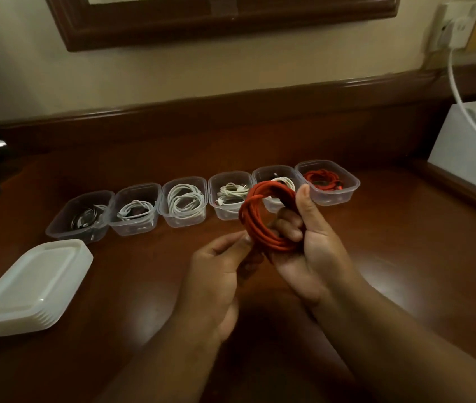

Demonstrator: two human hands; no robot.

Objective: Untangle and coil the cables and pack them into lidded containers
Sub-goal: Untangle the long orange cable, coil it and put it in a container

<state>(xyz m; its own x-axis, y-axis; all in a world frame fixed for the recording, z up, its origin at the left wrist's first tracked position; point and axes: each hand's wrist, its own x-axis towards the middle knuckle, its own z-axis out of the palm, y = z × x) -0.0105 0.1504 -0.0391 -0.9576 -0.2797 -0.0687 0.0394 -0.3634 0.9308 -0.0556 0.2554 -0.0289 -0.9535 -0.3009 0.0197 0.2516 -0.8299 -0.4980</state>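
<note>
Head view, dim and soft; no brand, label or writing readable anywhere. Red cable coil [268,216] held above the counter [391,257], near centre. Right hand [312,242] grips the coil's right side, fingers curled through the loop, thumb up. Left hand [219,271] pinches the coil's lower left edge; cable end hidden between the hands. Six clear open containers [184,200] in a touching row across the far middle of the counter: leftmost holds a dark cable, hard to make out; next four hold white cables; rightmost holds another red cable [322,178]. Coil and right thumb cover part of the fifth container. Stack of white lids [31,286] near left, just beside the leftmost container, close to the left frame edge. White box [475,146] at far right, cut off by the frame, with a white cord [463,103] running up to a blurred wall outlet [455,27]. Bare counter to the right of the hands and behind the row.
</note>
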